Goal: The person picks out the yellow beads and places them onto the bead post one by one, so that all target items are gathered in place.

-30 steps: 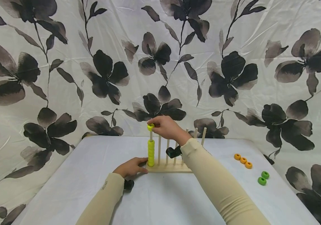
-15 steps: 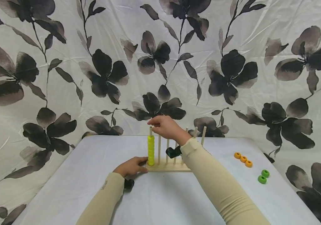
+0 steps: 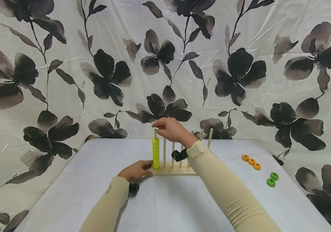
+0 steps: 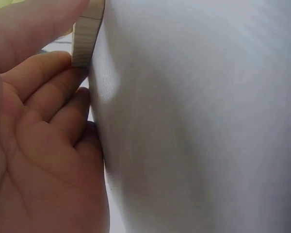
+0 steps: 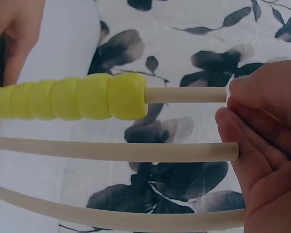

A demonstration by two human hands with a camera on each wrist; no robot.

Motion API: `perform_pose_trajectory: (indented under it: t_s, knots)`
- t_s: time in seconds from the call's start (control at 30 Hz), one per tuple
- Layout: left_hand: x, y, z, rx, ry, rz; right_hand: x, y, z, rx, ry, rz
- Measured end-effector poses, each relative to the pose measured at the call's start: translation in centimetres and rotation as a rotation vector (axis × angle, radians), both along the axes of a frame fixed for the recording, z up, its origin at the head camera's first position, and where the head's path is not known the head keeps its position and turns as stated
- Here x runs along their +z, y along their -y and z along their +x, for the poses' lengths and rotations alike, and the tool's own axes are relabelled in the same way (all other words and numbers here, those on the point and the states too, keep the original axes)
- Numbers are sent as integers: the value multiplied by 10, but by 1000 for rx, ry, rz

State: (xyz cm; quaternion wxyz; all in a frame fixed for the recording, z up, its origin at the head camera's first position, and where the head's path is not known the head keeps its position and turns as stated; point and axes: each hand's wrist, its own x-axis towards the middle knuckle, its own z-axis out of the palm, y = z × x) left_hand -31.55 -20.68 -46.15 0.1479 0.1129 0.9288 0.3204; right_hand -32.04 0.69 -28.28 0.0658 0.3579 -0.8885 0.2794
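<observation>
A wooden peg rack (image 3: 174,171) stands on the table with a row of upright pegs. Yellow beads (image 3: 155,154) are stacked on its leftmost peg, leaving the tip bare. My left hand (image 3: 136,170) holds the left end of the rack's base; in the left wrist view its thumb and fingers lie about the wooden end. My right hand (image 3: 172,130) is up at the top of the beaded peg. In the right wrist view its fingertips (image 5: 224,116) are right by the peg's tip, with no bead between them, and the bare second peg (image 5: 184,152) ends beside the hand.
To the right lie three orange beads (image 3: 251,161) in a slanted row and two green beads (image 3: 271,182) nearer the front. A white cloth covers the table (image 3: 95,206). Behind it hangs a floral curtain (image 3: 194,83).
My right hand has let go of a yellow bead at the peg's tip, and it has dropped onto the stack. The left hand stays at the rack's base.
</observation>
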Motion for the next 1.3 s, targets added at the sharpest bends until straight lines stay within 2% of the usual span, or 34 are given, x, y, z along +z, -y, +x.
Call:
perform_pose_trajectory:
  t_s: [0.33, 0.57, 0.63, 0.73, 0.87, 1.03, 1.2, 1.3]
  knots:
    - [-5, 1, -3, 19, 8, 6, 8, -13, 3, 0, -60, 13]
    - [1, 0, -4, -8, -8, 1, 16, -36, 3, -17, -73, 27]
    - [5, 0, -3, -9, -17, -23, 18, -44, 3, -23, -80, 31]
    - [14, 1, -4, 0, -49, -81, 21, -57, 0, -18, -141, 56]
    - [32, 4, -8, 0, -120, -153, 23, -80, -3, -47, -220, 91]
    - [58, 9, -13, 2, -196, -189, 26, -113, -8, -163, -191, 88]
    - [76, 11, -21, 33, -265, -218, 23, -145, -17, -264, -153, 84]
    - [85, 11, -26, 68, -322, -272, 17, -163, -22, -324, -141, 82]
